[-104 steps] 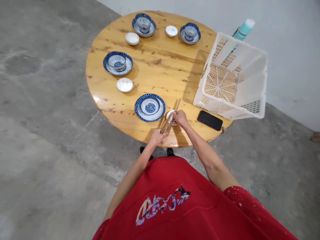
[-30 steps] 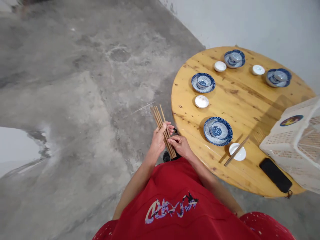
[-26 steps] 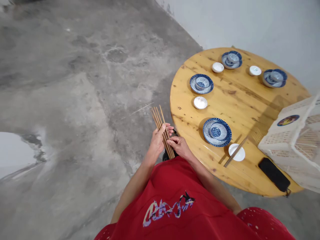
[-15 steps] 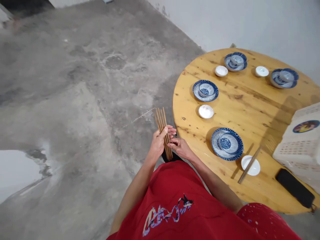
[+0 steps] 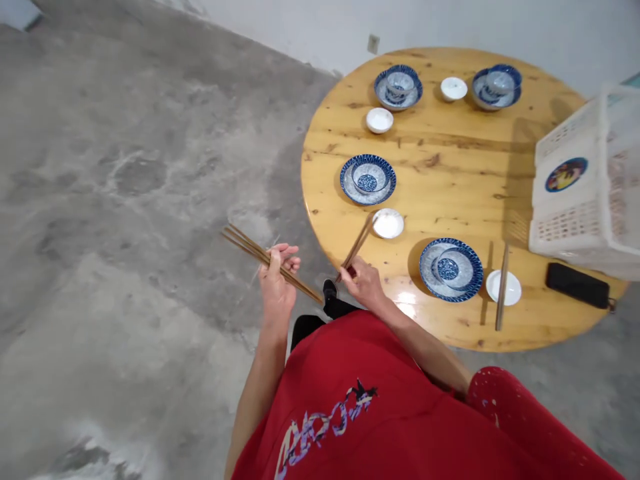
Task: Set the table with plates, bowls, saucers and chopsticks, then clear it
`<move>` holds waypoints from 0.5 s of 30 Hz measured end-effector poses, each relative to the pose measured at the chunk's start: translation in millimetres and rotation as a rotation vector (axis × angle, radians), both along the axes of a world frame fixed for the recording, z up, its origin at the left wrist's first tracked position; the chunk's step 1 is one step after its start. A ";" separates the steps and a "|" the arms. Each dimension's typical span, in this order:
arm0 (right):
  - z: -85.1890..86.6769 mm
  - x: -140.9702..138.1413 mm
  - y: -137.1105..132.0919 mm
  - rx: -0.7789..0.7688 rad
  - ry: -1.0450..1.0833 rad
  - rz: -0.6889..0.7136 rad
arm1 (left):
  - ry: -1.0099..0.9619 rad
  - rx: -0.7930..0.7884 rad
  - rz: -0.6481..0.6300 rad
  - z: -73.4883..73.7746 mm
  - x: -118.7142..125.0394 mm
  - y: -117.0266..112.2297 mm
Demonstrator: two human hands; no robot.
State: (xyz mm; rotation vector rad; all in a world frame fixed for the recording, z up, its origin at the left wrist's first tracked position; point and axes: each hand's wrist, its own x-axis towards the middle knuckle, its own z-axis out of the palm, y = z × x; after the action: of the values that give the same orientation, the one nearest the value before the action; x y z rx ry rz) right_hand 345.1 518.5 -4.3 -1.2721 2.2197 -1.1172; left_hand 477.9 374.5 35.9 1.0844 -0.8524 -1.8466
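Note:
My left hand (image 5: 278, 280) grips several wooden chopsticks (image 5: 250, 248) between thumb and palm, its other fingers loosely curled, out over the floor left of the table. Pinched in my right hand (image 5: 364, 281) is a pair of chopsticks (image 5: 359, 241) at the table's left edge. Their far tips reach the rim of a small white dish (image 5: 388, 223); whether they touch it I cannot tell. Just beyond that dish a blue-and-white bowl sits on a patterned plate (image 5: 345, 183). Another pair of chopsticks (image 5: 503, 287) lies across a white dish (image 5: 515, 293) on the right.
The round wooden table (image 5: 440, 180) also carries more blue-patterned plates with bowls, such as the near plate (image 5: 425, 277). A white plastic basket (image 5: 565, 213) and a black case (image 5: 577, 285) are at the right. A wall socket (image 5: 373, 44) is behind.
My hands have drawn apart. A pair of chopsticks has left the left-hand bundle and is now in my right hand, over the table edge. The view has shifted to the right.

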 end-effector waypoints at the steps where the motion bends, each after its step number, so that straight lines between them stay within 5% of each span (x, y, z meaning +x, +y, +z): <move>1: -4.0 -8.3 -2.1 0.003 0.036 -0.061 | 0.003 0.004 -0.008 -1.0 -1.9 -3.4; 9: -42.3 -42.1 -17.7 0.016 0.146 -0.240 | -0.014 -0.028 -0.278 -1.4 -44.2 -25.7; 15: -28.2 -33.6 -31.8 0.063 0.064 -0.388 | -0.060 -0.117 -0.554 -10.3 -79.7 -59.1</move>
State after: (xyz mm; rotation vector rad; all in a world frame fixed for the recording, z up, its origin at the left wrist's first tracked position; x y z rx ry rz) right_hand 311.6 486.7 -32.5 -0.8827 2.6017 -1.1371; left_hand 398.2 315.4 25.6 0.8875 -1.3832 -2.1790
